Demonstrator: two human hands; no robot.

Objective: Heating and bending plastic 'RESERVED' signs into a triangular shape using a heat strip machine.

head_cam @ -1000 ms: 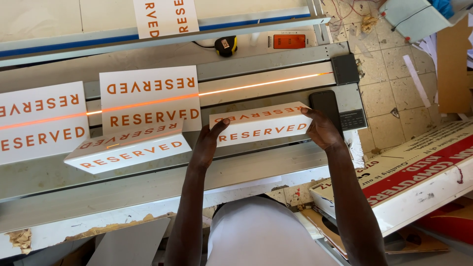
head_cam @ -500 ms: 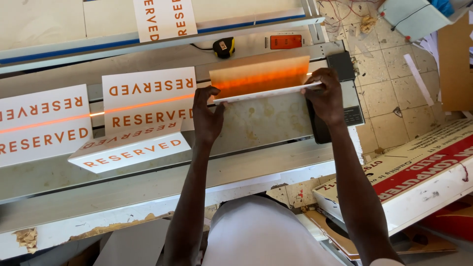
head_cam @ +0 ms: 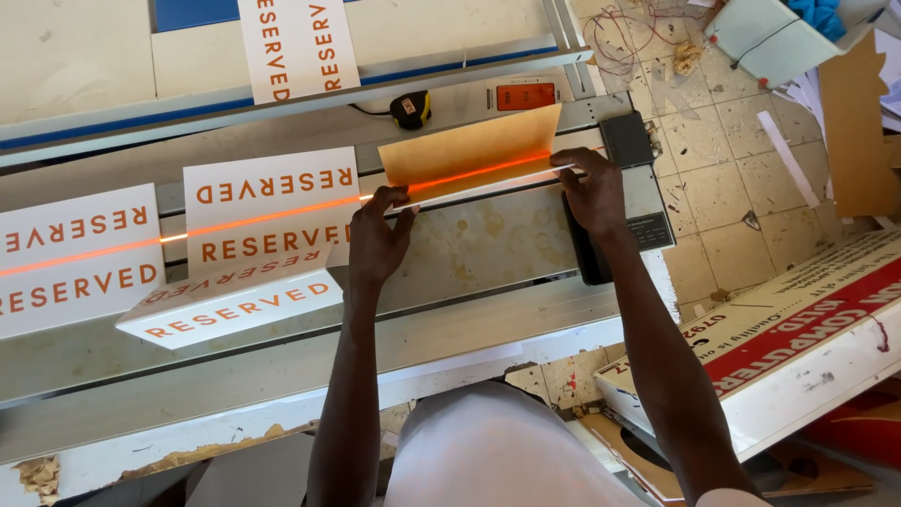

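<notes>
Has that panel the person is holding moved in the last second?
Yes. The panel went from lying printed side up to tilted up on the glowing orange line, plain back showing.

Tan sheet (head_cam: 474,145) tilted upright over glowing orange line, lower corners pinched by both hands.

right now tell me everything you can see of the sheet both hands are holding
The sheet is a thin, stiff rectangular panel, its visible face plain brownish-tan and lit orange. It stands tilted up on its lower long edge along the glowing orange line of the workbench. The left hand pinches its lower left corner, the right hand its lower right. No lettering shows on this face.
</notes>
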